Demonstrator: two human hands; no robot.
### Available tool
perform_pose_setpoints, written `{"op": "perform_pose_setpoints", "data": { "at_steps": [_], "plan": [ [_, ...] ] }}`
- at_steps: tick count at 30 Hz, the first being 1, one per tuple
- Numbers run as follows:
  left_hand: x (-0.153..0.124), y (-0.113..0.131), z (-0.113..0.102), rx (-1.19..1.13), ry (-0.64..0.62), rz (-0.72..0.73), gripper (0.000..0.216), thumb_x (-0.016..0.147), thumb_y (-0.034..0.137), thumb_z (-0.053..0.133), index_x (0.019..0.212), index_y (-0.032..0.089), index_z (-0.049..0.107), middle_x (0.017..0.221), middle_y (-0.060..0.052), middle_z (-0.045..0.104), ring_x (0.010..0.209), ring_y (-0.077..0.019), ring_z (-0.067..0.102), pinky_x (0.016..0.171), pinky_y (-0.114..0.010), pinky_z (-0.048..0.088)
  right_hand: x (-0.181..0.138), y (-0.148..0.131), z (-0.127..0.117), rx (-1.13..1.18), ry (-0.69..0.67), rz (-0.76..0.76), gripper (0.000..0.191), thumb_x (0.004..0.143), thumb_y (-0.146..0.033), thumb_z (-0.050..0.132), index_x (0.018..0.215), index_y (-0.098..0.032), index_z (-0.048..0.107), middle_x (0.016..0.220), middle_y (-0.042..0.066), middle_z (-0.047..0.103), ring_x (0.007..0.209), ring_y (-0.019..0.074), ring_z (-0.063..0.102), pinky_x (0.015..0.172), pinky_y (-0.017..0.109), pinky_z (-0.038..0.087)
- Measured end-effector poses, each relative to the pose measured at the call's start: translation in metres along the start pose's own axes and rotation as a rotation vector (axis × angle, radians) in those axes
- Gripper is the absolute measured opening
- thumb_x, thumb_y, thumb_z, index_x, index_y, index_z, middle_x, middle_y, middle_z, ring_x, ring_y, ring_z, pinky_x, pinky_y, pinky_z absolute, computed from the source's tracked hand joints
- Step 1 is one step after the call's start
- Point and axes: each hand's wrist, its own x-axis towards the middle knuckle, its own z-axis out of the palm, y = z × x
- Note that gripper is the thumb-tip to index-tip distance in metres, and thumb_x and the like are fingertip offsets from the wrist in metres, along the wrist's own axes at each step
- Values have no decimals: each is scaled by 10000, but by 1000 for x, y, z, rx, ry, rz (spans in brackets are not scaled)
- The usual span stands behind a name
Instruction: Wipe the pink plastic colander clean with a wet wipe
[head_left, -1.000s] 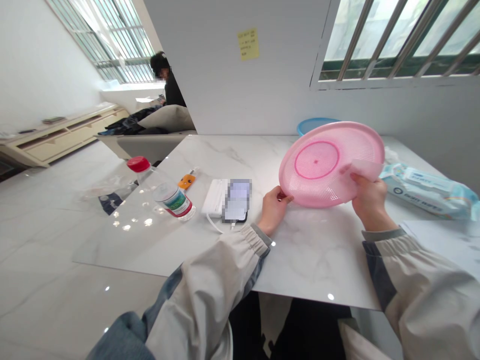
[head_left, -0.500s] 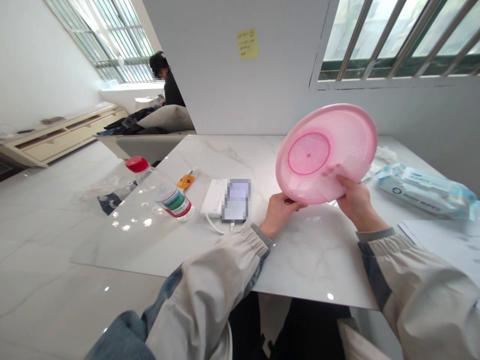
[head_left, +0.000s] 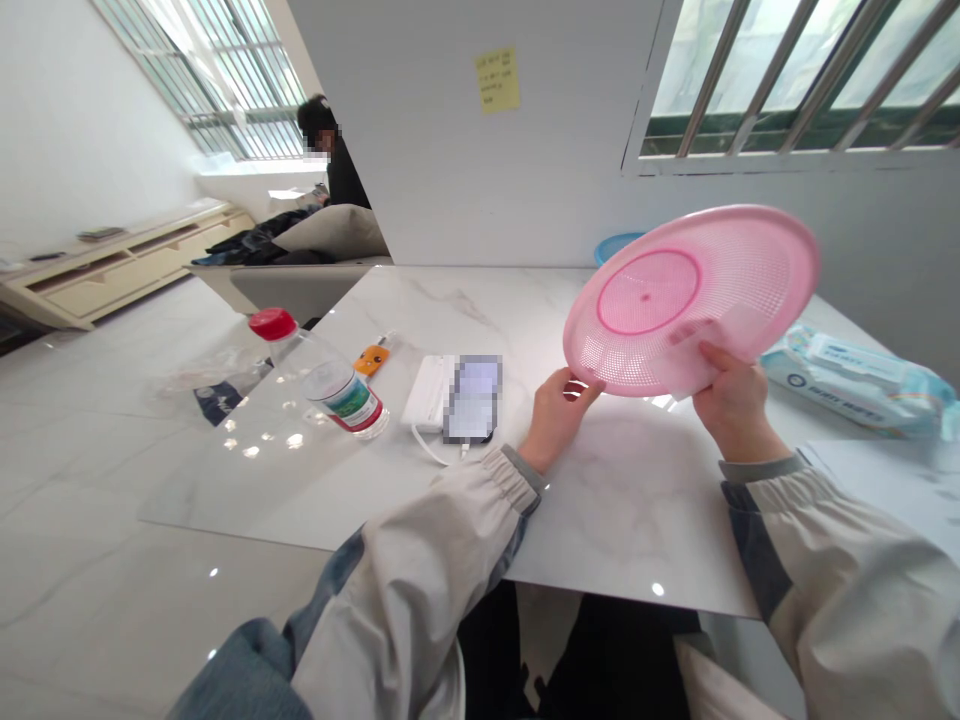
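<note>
Head view, looking forward and down. Right of centre, a pink plastic colander [head_left: 690, 290], tilted and lifted clear of the table, mesh face toward the camera, with a darker pink ring around its middle. At its lower left rim, the left hand [head_left: 559, 420], fingers curled around the edge, closed on the plastic. At its lower right, the right hand [head_left: 735, 395], closed on a pale pink cloth [head_left: 694, 350] pressed against the mesh. Hands well apart, the colander between them.

Under the hands, a white marble table top [head_left: 637, 510]. Left of the left hand, a white power bank [head_left: 429, 395], a phone [head_left: 474, 400] with a pixelated screen just beside it, and a white cable [head_left: 431, 453]. Further left, a clear plastic bottle [head_left: 328, 385] with a red cap and a green label, and a small orange object [head_left: 373, 360] close by. Near the table's left edge, a crumpled clear plastic bag [head_left: 214, 372]. Right of the right hand, a pack of wet wipes [head_left: 847, 375], with a sheet of paper [head_left: 885, 490] at lower right. Behind the colander, the rim of a blue basin [head_left: 616, 246]. Upper centre, a yellow sticky note [head_left: 496, 80] on the white wall. Upper left, a seated person [head_left: 341, 170] in a dark top.
</note>
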Motion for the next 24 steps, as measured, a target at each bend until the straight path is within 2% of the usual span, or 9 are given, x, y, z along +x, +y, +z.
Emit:
{"op": "perform_pose_setpoints", "data": {
  "at_steps": [5,8,12,16,21,24],
  "plan": [
    [3,5,-5,-40,241,164,401,1048,550,812,1279,233,728,1206,-114,790,985,-218,750,848,-354,616,5,-4,-2,-29,90,-163,324,642,-13,818,947,-123,813,1043,63,804,972,208,776,1021,382,688],
    [2,9,-7,-27,308,203,363,1087,569,752,1268,260,692,1227,-106,770,1065,-228,733,897,-360,598,8,-5,-4,-67,95,-180,281,618,-36,821,881,-130,794,945,37,769,906,205,757,970,382,690],
    [4,8,-9,-21,293,137,203,1078,432,765,1092,254,668,1115,-62,757,1004,-211,705,909,-356,575,9,-7,-4,-95,103,-189,286,592,-19,805,857,-124,797,911,28,760,875,190,743,929,355,677],
    [9,4,-10,-59,254,83,103,1015,242,762,1015,242,659,1003,-22,719,956,-193,683,907,-340,566,9,-9,-4,-74,98,-190,274,576,-23,811,829,-128,809,864,20,765,833,176,740,852,307,674],
    [10,3,-9,-97,240,68,115,956,181,763,967,233,661,940,3,688,890,-169,646,865,-317,545,11,-5,-5,-77,106,-162,269,585,-39,810,838,-129,827,885,36,800,809,174,759,728,259,667],
    [9,3,-8,-125,234,67,116,936,183,778,950,230,673,914,11,687,865,-159,633,853,-310,533,13,-3,-5,-99,139,-136,244,611,-20,793,821,-143,796,872,19,785,793,168,756,725,261,677]
  ]
}}
